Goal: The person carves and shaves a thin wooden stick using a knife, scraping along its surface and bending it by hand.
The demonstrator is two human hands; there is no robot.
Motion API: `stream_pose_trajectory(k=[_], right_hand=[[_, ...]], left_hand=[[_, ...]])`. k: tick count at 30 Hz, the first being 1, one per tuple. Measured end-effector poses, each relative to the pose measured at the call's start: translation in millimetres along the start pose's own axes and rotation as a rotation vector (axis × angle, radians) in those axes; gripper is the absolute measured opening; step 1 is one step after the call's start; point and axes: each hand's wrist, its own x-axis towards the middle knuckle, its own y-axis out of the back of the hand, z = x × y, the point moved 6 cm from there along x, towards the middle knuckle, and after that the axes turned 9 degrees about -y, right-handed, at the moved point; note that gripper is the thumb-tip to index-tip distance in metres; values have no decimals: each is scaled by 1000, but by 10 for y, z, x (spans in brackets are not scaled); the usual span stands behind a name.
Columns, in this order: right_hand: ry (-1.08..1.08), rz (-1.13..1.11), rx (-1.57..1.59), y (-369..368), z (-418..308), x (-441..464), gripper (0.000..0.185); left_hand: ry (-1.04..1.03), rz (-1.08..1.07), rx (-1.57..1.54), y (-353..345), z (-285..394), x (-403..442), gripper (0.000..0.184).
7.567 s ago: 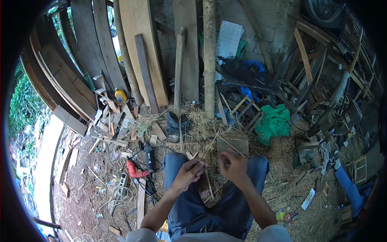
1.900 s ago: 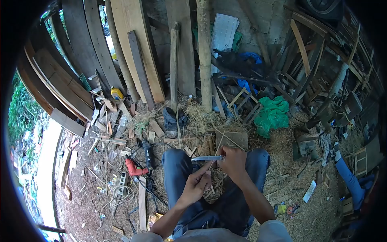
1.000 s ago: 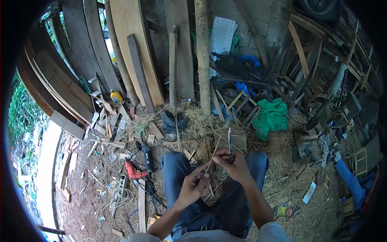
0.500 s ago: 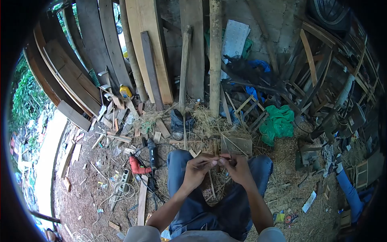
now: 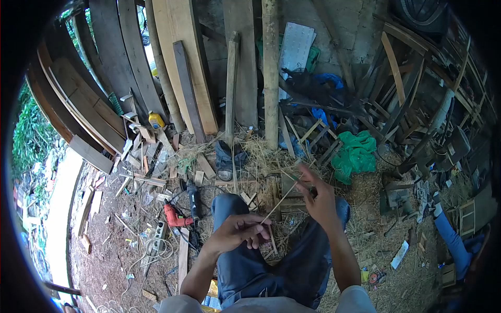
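Observation:
Between the thumb and fingers of my left hand (image 5: 241, 232), a thin pale strip (image 5: 279, 204) is pinched; it slants up and right toward my other hand. My right hand (image 5: 319, 199) is raised above my right knee, its fingers bent and blurred at the tips. A thin, blurred dark shape shows between its thumb and index finger, too unclear to name. The two hands are apart. Below them are my knees in dark blue trousers (image 5: 237, 271).
A red and black power tool (image 5: 177, 216) and a power strip (image 5: 158, 235) with cords lie left of my legs. Wood scraps and shavings cover the ground. Boards (image 5: 182, 78) and a pole (image 5: 271, 73) stand ahead; a green bag (image 5: 355, 156) lies ahead on the right.
The hands, close together half a second ago, have separated. My right hand has moved up and right; my left has shifted slightly down and left with the strip. The knife seen earlier is not clearly visible.

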Motion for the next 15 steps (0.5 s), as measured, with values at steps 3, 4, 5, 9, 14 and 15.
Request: stream_pose_trajectory(k=[3, 4, 5, 9, 14, 15], right_hand=[[-36, 206, -17, -29, -90, -171, 16], [-21, 259, -70, -52, -97, -253, 9], [-19, 258, -72, -107, -77, -313, 9], [89, 9, -362, -452, -42, -467, 10], [-73, 106, -527, -407, 98, -288, 25], [-123, 156, -545, -320, 133, -226, 28]], left_hand=[[-60, 125, 29, 1, -59, 10, 26], [-95, 174, 23, 14, -64, 25, 25], [-97, 174, 21, -8, -63, 42, 25], [-157, 211, 60, -172, -33, 51, 22], [-175, 275, 29, -228, -67, 23, 20], [-163, 275, 33, -219, -82, 6, 20]])
